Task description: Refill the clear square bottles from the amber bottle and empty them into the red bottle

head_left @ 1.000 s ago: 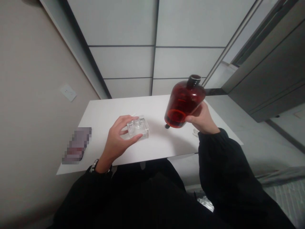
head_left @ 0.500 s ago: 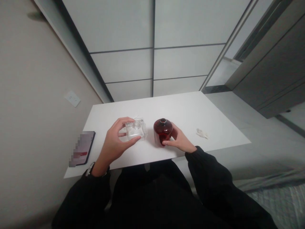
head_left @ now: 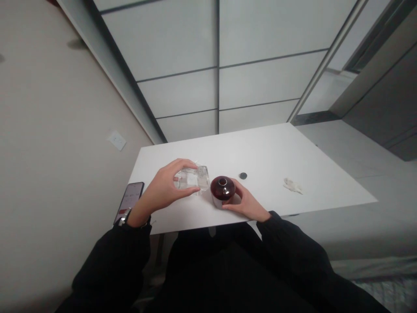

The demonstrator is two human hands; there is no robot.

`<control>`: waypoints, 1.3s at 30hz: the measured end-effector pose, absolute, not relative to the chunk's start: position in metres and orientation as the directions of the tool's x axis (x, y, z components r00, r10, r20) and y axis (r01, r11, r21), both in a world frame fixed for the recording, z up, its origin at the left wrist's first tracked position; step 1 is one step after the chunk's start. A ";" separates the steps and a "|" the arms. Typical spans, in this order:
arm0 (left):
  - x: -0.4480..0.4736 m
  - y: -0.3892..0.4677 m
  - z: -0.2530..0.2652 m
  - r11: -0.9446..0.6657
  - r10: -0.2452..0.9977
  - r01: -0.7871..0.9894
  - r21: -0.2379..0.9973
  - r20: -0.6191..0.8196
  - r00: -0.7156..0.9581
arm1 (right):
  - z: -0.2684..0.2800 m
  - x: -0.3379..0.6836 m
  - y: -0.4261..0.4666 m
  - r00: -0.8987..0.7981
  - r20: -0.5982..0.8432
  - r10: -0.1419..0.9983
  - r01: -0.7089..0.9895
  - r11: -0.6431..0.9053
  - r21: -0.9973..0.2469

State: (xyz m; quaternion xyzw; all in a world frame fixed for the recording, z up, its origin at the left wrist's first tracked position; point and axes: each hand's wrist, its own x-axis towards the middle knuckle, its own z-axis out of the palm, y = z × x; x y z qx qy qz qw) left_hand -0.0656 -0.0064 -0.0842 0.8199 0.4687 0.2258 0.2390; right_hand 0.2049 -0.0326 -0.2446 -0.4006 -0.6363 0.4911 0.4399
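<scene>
My left hand (head_left: 164, 184) grips a clear, square-sided glass bottle (head_left: 192, 179) between thumb and fingers. The bottle looks tilted toward the right; its neck is hard to make out. Just beside it, my right hand (head_left: 246, 202) is closed around the right side of a dark red, round-shouldered glass bottle (head_left: 219, 191). That bottle is roughly upright, with its open mouth facing up. Behind my right hand, a small dark round cap (head_left: 243, 175) lies on the white table.
A phone (head_left: 132, 195) rests at the table's left edge, partly behind my left wrist. Crumpled white tissue (head_left: 292, 185) lies on the right part of the white table (head_left: 260, 148). White panelled doors (head_left: 182, 95) stand behind, and a wall with a socket (head_left: 117, 140) is at left.
The clear bottle has tipped to the right and come closer to the red bottle. The dark cap now shows behind the red bottle. My view has shifted a little.
</scene>
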 end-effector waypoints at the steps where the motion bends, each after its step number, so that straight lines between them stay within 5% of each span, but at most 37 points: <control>1: -0.066 -0.006 -0.083 -0.450 0.873 0.665 0.596 0.139 0.467 | -0.245 0.203 -0.032 -0.300 0.167 0.939 0.081 0.199 -0.977; 8: -0.067 -0.001 -0.081 -0.502 0.835 0.662 0.557 0.110 0.540 | -0.254 0.196 -0.030 -0.326 0.230 0.917 0.036 0.255 -0.966; 16: -0.063 0.000 -0.073 -0.554 0.796 0.652 0.519 0.098 0.598 | -0.269 0.215 -0.038 0.010 0.272 0.962 0.045 0.271 -0.962; 39: -0.049 0.010 -0.053 -0.672 0.705 0.679 0.297 -0.026 0.709 | -0.256 0.207 -0.043 -0.091 0.364 0.927 0.178 0.375 -0.910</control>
